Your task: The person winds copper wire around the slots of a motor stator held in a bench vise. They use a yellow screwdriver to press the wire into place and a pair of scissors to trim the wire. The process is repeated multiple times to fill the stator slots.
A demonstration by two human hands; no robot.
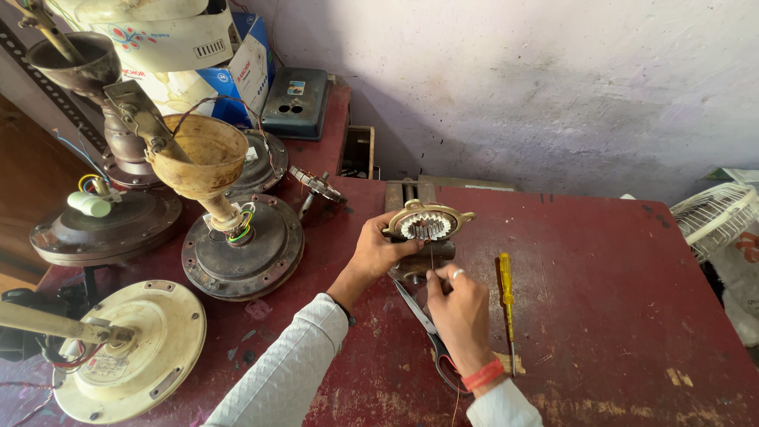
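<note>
White sleeves come in from six o'clock, and between them lie a pair of scissors on the dark red table, blades pointing toward twelve. Just above the scissors, the right hand has thumb and forefinger pressed together, pinching a thin strand of wire that runs up toward the work. At about eleven o'clock from it, the left hand curls its fingers around the rim of a brass-coloured stator ring with pale toothed slots inside, steadying it where it sits on a small bench vise near the middle of the table.

To do this well, I judge the wire should stay taut and be fed straight into one slot at a time, while the left hand keeps the ring from turning; slack could let the strand kink or snag on a tooth.

At three o'clock from the right hand a yellow-handled screwdriver lies lengthwise, near but apart. At nine o'clock stand several ceiling fan motors, one with a tan cup-shaped canopy tilted on its rod; the cup looks empty as far as I can tell. A cream fan motor sits at eight o'clock. At eleven, a blue cardboard box stands closed under a white casing, contents hidden. A white fan guard shows at three o'clock.
</note>
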